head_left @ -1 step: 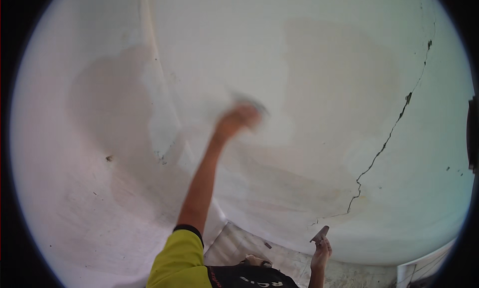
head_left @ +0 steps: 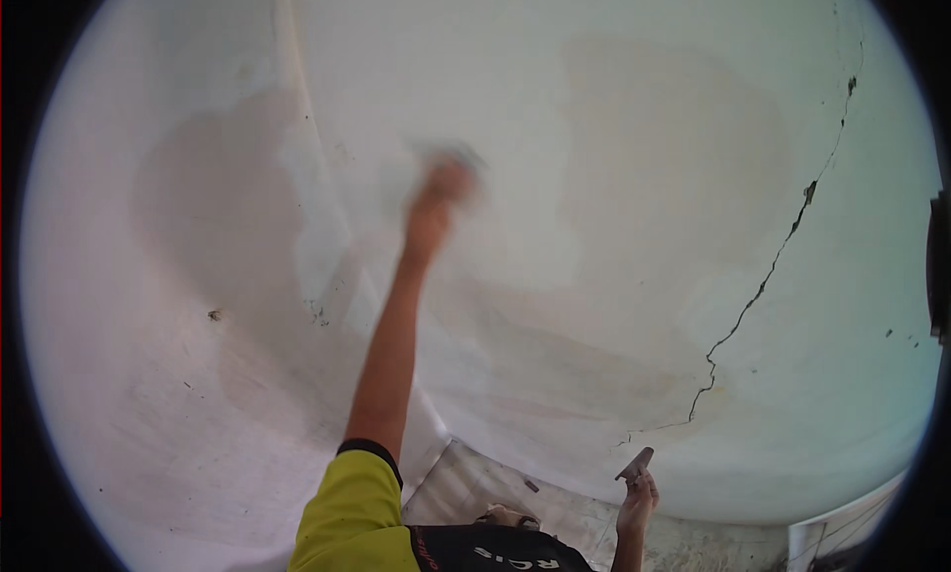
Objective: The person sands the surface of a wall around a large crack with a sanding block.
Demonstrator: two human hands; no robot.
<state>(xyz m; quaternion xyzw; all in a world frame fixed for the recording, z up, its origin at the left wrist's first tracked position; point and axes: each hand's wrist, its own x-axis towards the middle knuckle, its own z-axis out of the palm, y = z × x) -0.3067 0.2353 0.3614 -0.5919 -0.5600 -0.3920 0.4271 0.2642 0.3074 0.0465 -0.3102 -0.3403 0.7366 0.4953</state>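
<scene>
My left hand (head_left: 446, 184), smeared by motion, is raised against the pale wall (head_left: 495, 97) at the end of an outstretched arm. It is closed on a flat grey tool (head_left: 458, 154), whose thin edge shows past the fingers; the blur hides its exact kind. Low on the right, my right hand (head_left: 639, 498) is held near my body and closed round a putty knife (head_left: 635, 463) with a flat grey blade that points up. Between the hands, a large damp-looking beige patch (head_left: 674, 166) spreads over the wall.
A long jagged crack (head_left: 761, 290) runs down the wall's right side. To the left is an inner corner (head_left: 315, 126), with another darker patch (head_left: 218, 196) beyond it. A small hole (head_left: 214, 315) marks the left wall. Floor (head_left: 475, 478) shows at the bottom.
My left hand has moved up and to the left across the wall with the grey tool. My right hand and its putty knife stay in place.
</scene>
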